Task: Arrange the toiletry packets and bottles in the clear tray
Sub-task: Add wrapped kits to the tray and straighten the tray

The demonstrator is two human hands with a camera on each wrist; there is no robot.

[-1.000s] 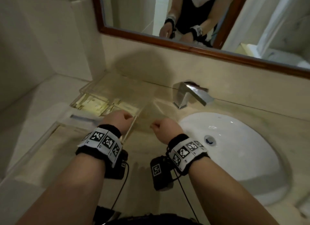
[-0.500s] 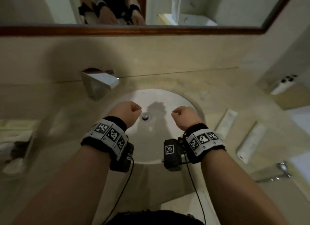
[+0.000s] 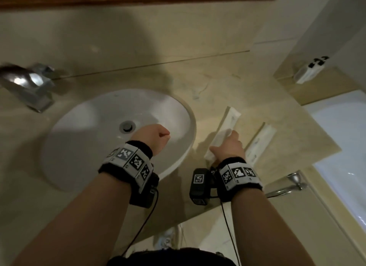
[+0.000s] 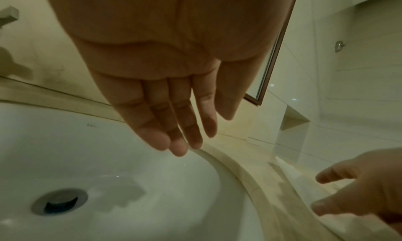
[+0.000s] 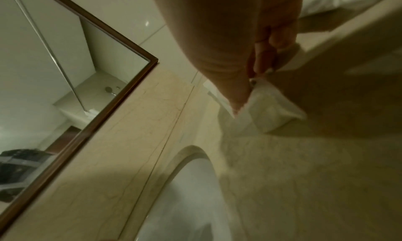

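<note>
Beige marble desk (image 3: 227,83) with round white sink (image 3: 83,127)
Right hand (image 3: 227,148) pinches one long white toiletry packet (image 3: 230,117) lying beside the sink's right rim; a second white packet (image 3: 259,142) lies just beyond, nearer the desk's right edge; left hand (image 4: 165,97) hovers over the basin, fingers relaxed, holding nothing.

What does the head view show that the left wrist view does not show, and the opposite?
Only the head view shows the two long white packets, the near packet under the right hand and the far packet beside it, as well as the faucet. Only the left wrist view shows the left hand from the palm side, with its fingers straight and holding nothing, above the basin. Both views show the white sink, its drain and the beige counter.
</note>
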